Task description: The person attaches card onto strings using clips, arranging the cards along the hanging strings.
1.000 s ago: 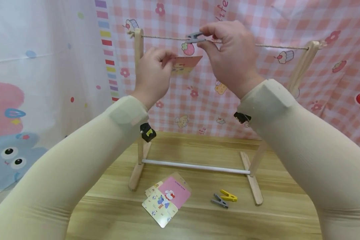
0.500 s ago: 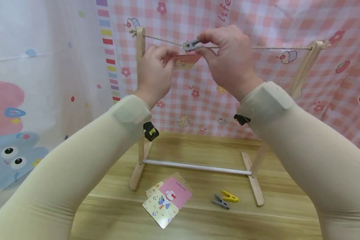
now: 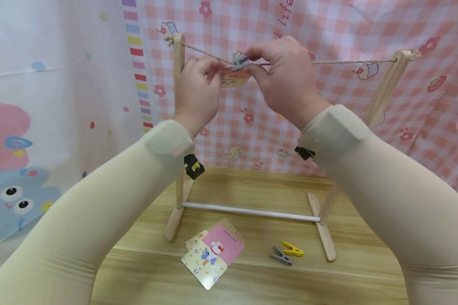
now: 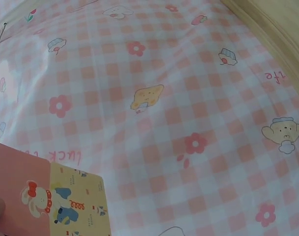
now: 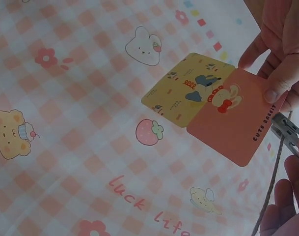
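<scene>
A pink and yellow card (image 5: 223,115) with a rabbit picture and the words "CUTE RABBIT" hangs from my left hand (image 3: 198,91), whose thumb and fingers pinch it near one edge. My right hand (image 3: 288,78) pinches a grey clothespin (image 3: 241,63) by its handles. In the right wrist view the clothespin's tip meets the lettered edge of the card, beside the rope (image 5: 273,187); whether it grips both is hard to tell. The rope (image 3: 347,62) dips where the two hands meet. In the left wrist view the card (image 4: 46,191) shows at the lower left.
Wooden posts (image 3: 179,55) of a rack hold the rope, and a white bar (image 3: 248,211) joins their feet. On the wooden table lie several overlapping cards (image 3: 208,262), another grey clothespin (image 3: 280,256) and a yellow clothespin (image 3: 292,249). A pink checked cloth (image 3: 252,140) hangs behind.
My right hand has moved down and slightly left with the grey clothespin, bringing it to the card's top edge. The rope is pulled lower. The left hand has barely moved.
</scene>
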{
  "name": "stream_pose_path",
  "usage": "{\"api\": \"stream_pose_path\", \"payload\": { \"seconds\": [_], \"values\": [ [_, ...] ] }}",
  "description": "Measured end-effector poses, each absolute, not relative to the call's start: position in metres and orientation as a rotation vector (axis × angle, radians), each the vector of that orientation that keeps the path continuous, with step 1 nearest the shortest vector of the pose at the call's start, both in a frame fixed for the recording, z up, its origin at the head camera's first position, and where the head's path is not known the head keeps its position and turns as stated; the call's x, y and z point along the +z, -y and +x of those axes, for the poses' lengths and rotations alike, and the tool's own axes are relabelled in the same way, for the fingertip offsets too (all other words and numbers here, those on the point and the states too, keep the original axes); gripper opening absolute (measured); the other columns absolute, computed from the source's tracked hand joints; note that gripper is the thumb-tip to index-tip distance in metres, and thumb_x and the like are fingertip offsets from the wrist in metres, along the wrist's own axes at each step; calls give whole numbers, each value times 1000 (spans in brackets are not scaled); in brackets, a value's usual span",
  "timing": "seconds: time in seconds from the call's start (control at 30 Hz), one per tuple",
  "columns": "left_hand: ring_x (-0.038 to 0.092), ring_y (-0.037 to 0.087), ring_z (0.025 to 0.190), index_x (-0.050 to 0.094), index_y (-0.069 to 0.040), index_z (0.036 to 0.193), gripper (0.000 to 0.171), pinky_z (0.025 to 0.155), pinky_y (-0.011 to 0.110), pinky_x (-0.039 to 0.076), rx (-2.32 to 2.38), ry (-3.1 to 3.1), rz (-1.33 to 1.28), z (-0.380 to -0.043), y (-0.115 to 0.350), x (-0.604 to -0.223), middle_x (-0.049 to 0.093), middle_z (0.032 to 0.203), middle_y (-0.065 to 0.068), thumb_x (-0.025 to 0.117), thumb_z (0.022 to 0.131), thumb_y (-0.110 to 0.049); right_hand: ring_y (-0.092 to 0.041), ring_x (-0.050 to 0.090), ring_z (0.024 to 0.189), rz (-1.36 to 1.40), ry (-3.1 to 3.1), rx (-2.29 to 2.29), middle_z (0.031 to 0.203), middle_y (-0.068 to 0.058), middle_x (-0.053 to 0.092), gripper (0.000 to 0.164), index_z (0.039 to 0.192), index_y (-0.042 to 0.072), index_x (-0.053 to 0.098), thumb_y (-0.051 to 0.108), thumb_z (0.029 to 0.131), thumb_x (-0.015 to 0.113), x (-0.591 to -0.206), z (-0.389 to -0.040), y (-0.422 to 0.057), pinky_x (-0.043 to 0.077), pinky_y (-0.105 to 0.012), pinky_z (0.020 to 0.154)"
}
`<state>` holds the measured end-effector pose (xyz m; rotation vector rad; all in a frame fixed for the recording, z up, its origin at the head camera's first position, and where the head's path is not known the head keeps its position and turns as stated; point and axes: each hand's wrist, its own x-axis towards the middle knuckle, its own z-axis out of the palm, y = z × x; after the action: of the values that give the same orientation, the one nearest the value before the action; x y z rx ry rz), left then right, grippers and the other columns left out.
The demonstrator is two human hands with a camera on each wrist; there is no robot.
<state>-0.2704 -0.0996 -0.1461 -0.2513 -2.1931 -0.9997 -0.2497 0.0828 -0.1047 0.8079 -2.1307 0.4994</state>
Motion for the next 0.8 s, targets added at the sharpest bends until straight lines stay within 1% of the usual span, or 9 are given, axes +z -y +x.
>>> {"api": "stream_pose_path", "payload": {
  "seconds": [0.17, 0.27, 0.4, 0.5, 0.8],
  "values": [
    [55, 8, 111, 76, -21, 120, 24, 97, 20, 46, -997, 2182, -261, -269, 99, -147, 66, 119, -4, 60, 108, -34, -27, 63, 106, 804, 2156, 506, 119, -3, 80, 21, 113, 12, 81, 26, 100, 72, -105, -251, -81, 45, -39, 97],
    [55, 8, 111, 75, -21, 120, 23, 97, 21, 46, -993, 2173, -276, -269, 99, -148, 67, 119, -4, 60, 108, -33, -26, 65, 108, 800, 2164, 515, 118, -4, 80, 20, 111, 11, 81, 25, 99, 73, -105, -252, -81, 45, -39, 102],
    [56, 9, 111, 76, -20, 118, 22, 97, 22, 46, -1001, 2151, -299, -270, 99, -150, 68, 118, -3, 61, 107, -32, -26, 66, 108, 811, 2165, 525, 117, -4, 80, 18, 110, 10, 81, 23, 99, 74, -106, -253, -80, 45, -38, 102],
    [57, 10, 111, 76, -19, 117, 21, 97, 22, 46, -1001, 2134, -314, -271, 100, -150, 69, 118, -2, 62, 107, -30, -27, 66, 109, 813, 2172, 525, 118, -4, 80, 19, 111, 10, 80, 21, 99, 74, -106, -253, -79, 45, -39, 100],
    [58, 11, 108, 76, -17, 115, 19, 95, 23, 47, -1023, 2106, -344, -271, 100, -153, 69, 115, 0, 62, 107, -27, -26, 66, 111, 809, 2190, 519, 120, -5, 79, 20, 113, 9, 79, 22, 98, 74, -107, -254, -77, 45, -39, 104]
  ]
}}
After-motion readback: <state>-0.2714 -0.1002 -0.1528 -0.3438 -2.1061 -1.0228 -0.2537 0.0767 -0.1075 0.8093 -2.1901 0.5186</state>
